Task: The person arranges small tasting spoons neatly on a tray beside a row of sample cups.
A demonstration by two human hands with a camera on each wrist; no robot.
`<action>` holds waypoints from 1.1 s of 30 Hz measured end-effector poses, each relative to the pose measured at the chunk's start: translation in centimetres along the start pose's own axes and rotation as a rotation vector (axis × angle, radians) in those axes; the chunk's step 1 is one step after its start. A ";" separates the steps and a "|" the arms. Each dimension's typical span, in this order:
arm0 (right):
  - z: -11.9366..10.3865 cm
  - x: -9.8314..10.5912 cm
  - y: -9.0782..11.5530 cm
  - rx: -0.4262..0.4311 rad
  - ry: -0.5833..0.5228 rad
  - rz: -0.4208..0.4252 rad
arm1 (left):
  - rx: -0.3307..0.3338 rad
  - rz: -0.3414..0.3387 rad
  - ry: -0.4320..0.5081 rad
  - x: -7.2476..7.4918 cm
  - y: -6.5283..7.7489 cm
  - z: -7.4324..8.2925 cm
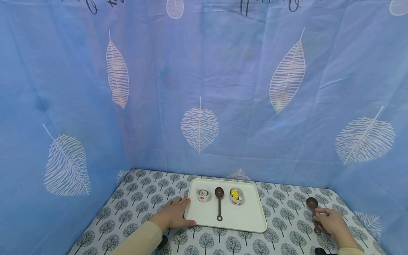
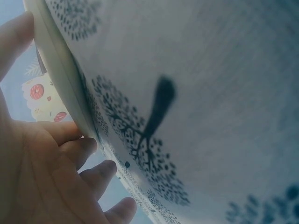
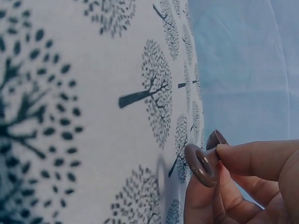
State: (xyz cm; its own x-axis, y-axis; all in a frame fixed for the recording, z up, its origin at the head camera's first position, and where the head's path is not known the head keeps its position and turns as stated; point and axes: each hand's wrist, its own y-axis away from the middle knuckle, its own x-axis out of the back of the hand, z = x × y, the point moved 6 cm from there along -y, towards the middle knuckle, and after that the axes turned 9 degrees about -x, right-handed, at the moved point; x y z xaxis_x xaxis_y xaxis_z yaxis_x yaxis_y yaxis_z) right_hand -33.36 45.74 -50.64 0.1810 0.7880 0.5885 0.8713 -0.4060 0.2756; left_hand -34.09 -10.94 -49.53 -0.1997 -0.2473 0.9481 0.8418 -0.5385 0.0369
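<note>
Lower right, the right grip [image 1: 333, 223] pinches a slim brown round-bowled spoon [image 1: 312, 203] that slackening could drop; the left grip [image 1: 174, 214] lies wide.

Cropped black script [image 1: 115, 2] on blue cloth [image 1: 229, 71], seemingly unreadable

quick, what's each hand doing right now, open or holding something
Left hand: open, touching the left edge of the tray.
Right hand: closed, holding a brown spoon to the right of the tray.
</note>
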 end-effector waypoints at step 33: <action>-1.7 0.9 2.2 0.048 -0.066 -0.066 | 0.004 -0.017 -0.001 -0.4 -0.4 -0.5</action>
State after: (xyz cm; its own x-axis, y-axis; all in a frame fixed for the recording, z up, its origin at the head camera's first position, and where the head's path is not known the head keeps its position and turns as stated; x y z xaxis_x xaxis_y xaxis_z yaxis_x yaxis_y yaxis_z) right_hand -32.11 44.79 -48.21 0.1509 0.8414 0.5190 0.9029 -0.3310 0.2741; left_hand -34.56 -11.07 -50.06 -0.2134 -0.2376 0.9476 0.8402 -0.5396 0.0539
